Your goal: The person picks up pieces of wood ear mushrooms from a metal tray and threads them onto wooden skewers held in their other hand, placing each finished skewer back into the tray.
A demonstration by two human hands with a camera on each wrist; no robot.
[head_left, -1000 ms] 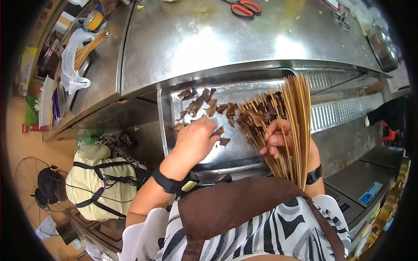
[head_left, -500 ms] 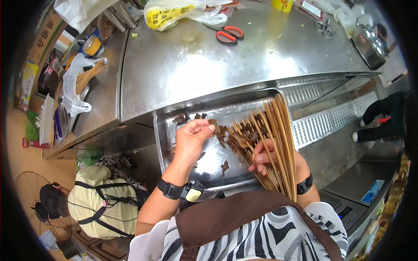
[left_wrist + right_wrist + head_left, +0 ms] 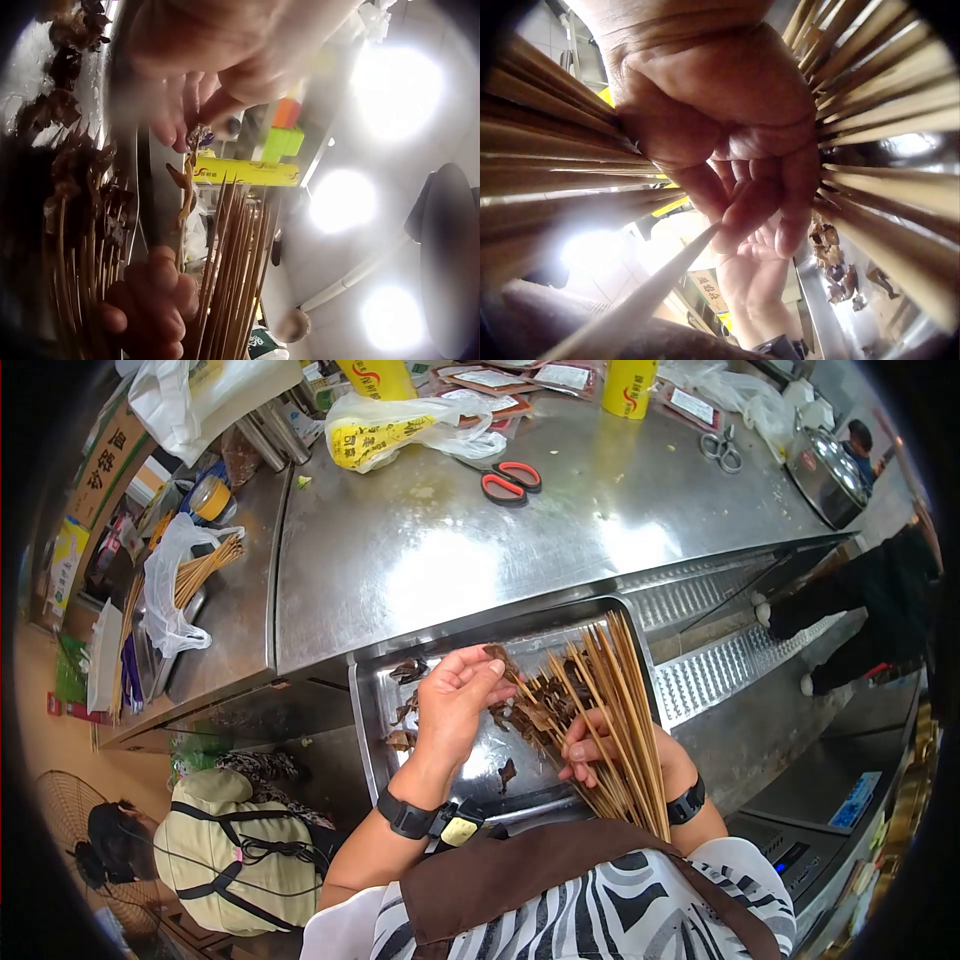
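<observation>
My left hand (image 3: 450, 705) pinches a dark brown wood ear mushroom piece (image 3: 497, 654) above the metal tray (image 3: 361, 720). In the left wrist view, its fingertips are at the top of a single upright skewer, with a folded mushroom piece (image 3: 181, 189) threaded below them. My right hand (image 3: 590, 748) holds that skewer (image 3: 641, 292) between thumb and finger, amid a thick bundle of bamboo skewers (image 3: 628, 710). Bare skewers stand on its outer side; skewers loaded with mushroom (image 3: 82, 187) lean toward the tray on the other. Loose mushroom pieces (image 3: 408, 672) lie in the tray.
Beyond the tray, a steel table (image 3: 370, 550) carries red-handled scissors (image 3: 510, 484), a plastic bag (image 3: 395, 435) and a lidded pot (image 3: 828, 475). More skewers (image 3: 207, 572) stick out of a bag at left. A person (image 3: 235, 850) is close at left; another (image 3: 850, 615) stands at right.
My left hand has risen from the loose pieces in the tray to a skewer tip, bringing a mushroom piece. The right hand keeps its bundle. The head view has tilted up, showing more table.
</observation>
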